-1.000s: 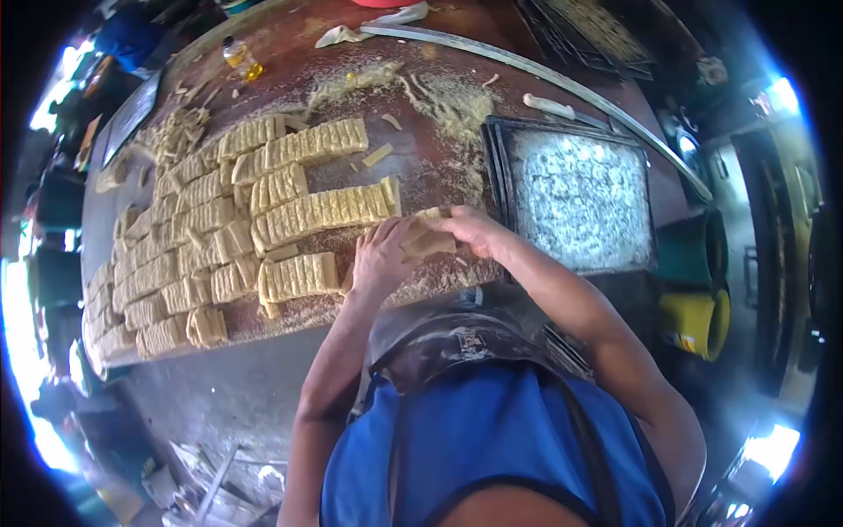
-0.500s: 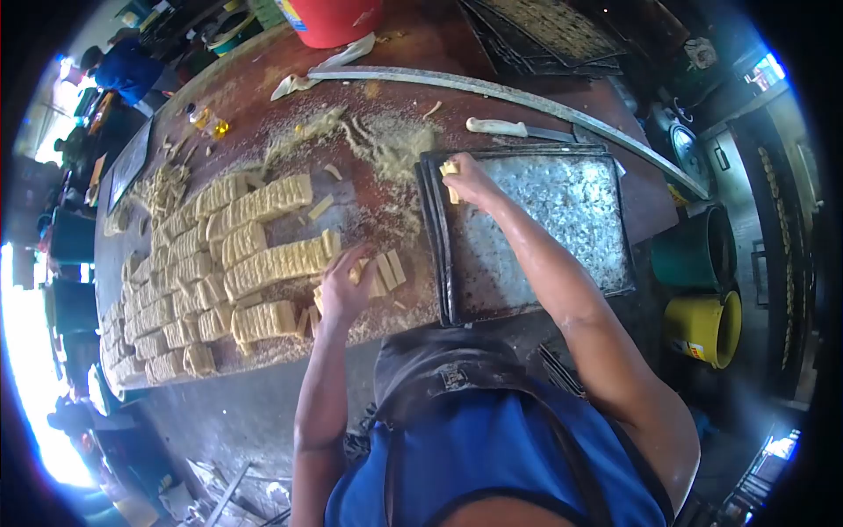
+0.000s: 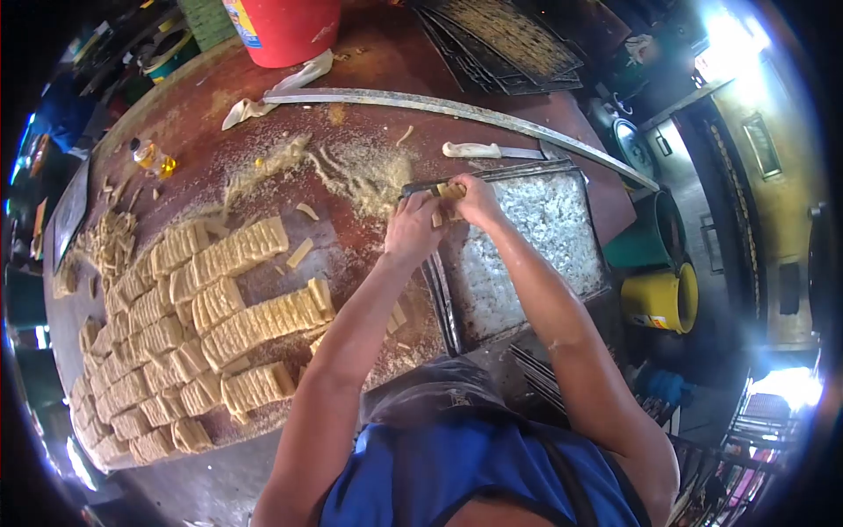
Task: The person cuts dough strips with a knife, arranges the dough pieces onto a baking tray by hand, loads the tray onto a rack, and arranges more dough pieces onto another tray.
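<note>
Both of my hands are together over the near-left corner area of a dark-rimmed metal baking tray [image 3: 536, 255], the top one of a stack. My right hand [image 3: 479, 205] is closed, its fingers pinching pale dough strips [image 3: 451, 191] at the tray's left end. Beside it, my left hand [image 3: 411, 230] has its fingers curled around another small dough piece [image 3: 436, 216]; part of the grip is hidden. Left of the tray, rows of sliced dough [image 3: 263, 325] cover the floury table [image 3: 369, 123]. A few loose strips [image 3: 397, 318] lie behind my left forearm.
A white-handled knife [image 3: 474, 151] and a long metal bar [image 3: 457, 109] lie beyond the tray. Farther back stand a red bucket [image 3: 290, 31] and dark sheets [image 3: 500, 44]. An oil bottle [image 3: 153, 160] is at left. Yellow [image 3: 654, 300] and green buckets [image 3: 648, 233] stand at right.
My left hand has moved from the loose dough strips on the table to the tray corner, beside my right hand. The right hand stays at the tray's left end with dough.
</note>
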Demonstrator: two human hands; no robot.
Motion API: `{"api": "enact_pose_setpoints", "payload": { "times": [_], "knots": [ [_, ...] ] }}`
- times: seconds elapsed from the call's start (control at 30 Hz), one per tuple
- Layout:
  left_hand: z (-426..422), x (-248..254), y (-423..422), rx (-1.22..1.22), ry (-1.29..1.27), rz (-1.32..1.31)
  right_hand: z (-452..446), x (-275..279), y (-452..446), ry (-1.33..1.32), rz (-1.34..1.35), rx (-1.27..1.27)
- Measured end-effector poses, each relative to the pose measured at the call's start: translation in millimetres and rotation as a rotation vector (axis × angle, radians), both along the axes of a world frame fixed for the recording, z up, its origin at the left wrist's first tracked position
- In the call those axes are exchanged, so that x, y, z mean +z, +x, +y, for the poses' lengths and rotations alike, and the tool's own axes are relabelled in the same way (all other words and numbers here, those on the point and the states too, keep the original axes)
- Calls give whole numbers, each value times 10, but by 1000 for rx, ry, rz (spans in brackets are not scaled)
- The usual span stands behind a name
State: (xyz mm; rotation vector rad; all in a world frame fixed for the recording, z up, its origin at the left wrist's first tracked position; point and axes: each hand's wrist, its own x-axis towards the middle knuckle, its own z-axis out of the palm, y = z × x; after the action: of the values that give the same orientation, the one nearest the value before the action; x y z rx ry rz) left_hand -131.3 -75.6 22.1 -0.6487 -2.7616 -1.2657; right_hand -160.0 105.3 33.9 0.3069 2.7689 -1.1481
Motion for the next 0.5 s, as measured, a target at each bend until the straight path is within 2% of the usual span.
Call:
{"api": "enact_pose_setpoints", "payload": {
  "times": [0.07, 0.13, 0.27, 0.33, 0.4, 0.5],
  "knots": [
    [28, -111, -99, -28, -95, 33, 45, -76, -17, 142, 75, -61],
    [34, -31, -114, -48, -123, 10, 155, -123, -26, 171, 91, -74],
    [145, -33, -92, -15, -114, 87, 272, -57, -22, 85, 79, -78],
    [230, -30, -122, -34, -187, 149, 329, -23, -25, 71, 34, -64],
    [292, -17, -132, -13, -205, 162, 393, 12, -45, -57, 37, -82],
    [435, -17, -91, -53, -254, 199, 570, 61, -51, -64, 5, -22]
  ]
}}
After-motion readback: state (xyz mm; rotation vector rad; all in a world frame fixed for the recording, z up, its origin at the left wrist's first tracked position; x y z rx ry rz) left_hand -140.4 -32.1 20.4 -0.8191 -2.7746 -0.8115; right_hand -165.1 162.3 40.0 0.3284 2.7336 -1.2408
